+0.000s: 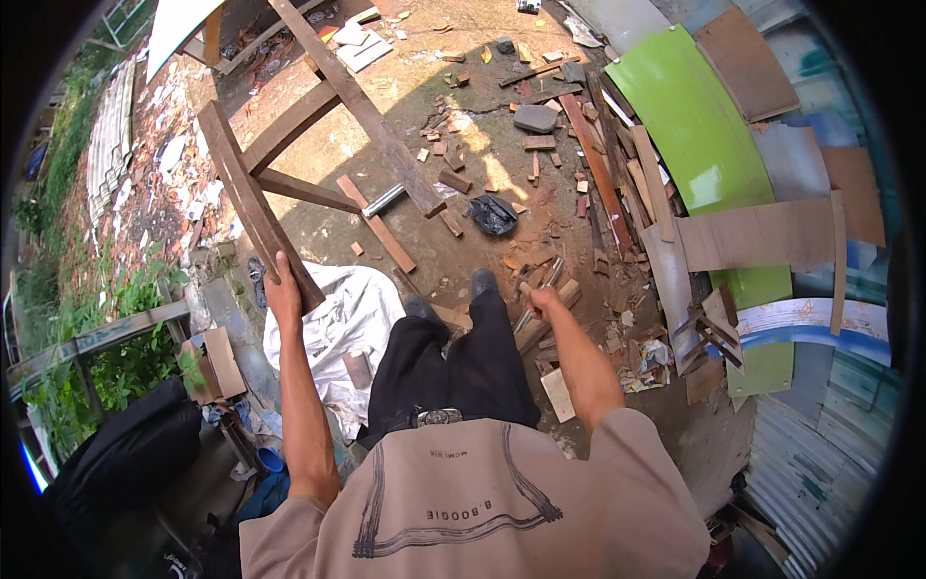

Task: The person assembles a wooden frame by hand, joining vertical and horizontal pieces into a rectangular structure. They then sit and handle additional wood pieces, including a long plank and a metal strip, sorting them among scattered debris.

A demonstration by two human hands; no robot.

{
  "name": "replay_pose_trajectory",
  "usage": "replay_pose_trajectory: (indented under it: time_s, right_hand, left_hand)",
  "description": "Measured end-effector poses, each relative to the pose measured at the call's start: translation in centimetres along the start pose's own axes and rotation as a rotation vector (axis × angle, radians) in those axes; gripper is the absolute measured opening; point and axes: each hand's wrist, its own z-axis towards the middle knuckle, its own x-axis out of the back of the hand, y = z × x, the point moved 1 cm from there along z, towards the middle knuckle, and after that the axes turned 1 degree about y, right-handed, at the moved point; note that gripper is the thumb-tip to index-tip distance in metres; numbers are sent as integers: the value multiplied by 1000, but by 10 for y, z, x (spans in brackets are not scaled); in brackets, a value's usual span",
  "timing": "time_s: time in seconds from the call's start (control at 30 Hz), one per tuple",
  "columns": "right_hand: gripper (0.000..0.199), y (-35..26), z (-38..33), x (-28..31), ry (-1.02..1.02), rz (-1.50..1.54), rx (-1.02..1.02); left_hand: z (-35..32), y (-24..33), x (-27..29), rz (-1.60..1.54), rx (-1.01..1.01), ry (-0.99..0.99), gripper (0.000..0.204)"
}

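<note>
My left hand (283, 292) is wrapped round the near end of a dark brown wooden leg. The leg belongs to a wooden frame (307, 124), whose crosspieces join it to a longer beam on the right. My right hand (546, 303) is closed in a fist beside my right foot. Wooden and thin metallic parts show around that fist, but I cannot make out which of them it grips. A white cloth sack (333, 314) lies under the left forearm. Beyond my feet rests a black plastic bag (492, 215).
Wood offcuts and strips litter the concrete, with a grey stone block (535, 119) among them. On the right lean a bright green panel (687, 125) and several boards. Rubble and plants (125, 386) border the left side. A metal tube (384, 200) lies ahead.
</note>
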Motion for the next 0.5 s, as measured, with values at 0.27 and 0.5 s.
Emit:
replay_pose_trajectory:
  time_s: [0.27, 0.5]
  right_hand:
    - [16, -20, 43, 25, 160, -43, -15]
    - [20, -48, 63, 57, 235, 30, 210]
  left_hand:
    - [-9, 3, 8, 199, 27, 97, 85]
    - [-12, 5, 5, 275, 39, 183, 84]
